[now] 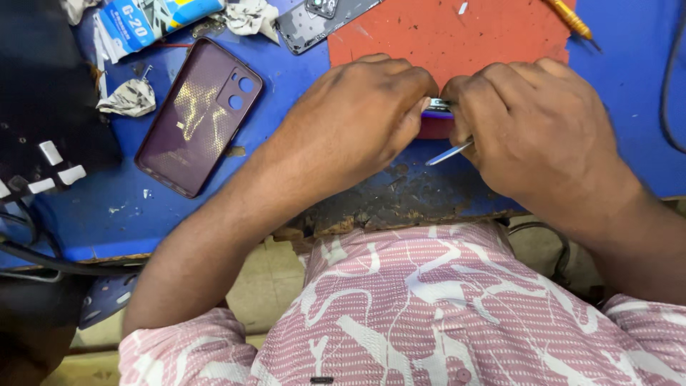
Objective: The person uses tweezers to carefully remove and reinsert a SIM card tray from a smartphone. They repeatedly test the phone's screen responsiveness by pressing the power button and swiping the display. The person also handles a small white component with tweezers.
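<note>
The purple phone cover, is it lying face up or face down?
Outer side up: the purple phone cover lies flat on the blue table, its patterned back showing.

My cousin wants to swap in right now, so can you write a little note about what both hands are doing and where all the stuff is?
Left hand: curled, pinching a small part at the red mat edge.
Right hand: closed on thin metal tweezers, also at the part.
The part is mostly hidden, so progress on it cannot be judged.
Purple phone back cover lies off to the left on the blue bench; a grey phone panel lies up top, a yellow-handled tool upper right.
</note>
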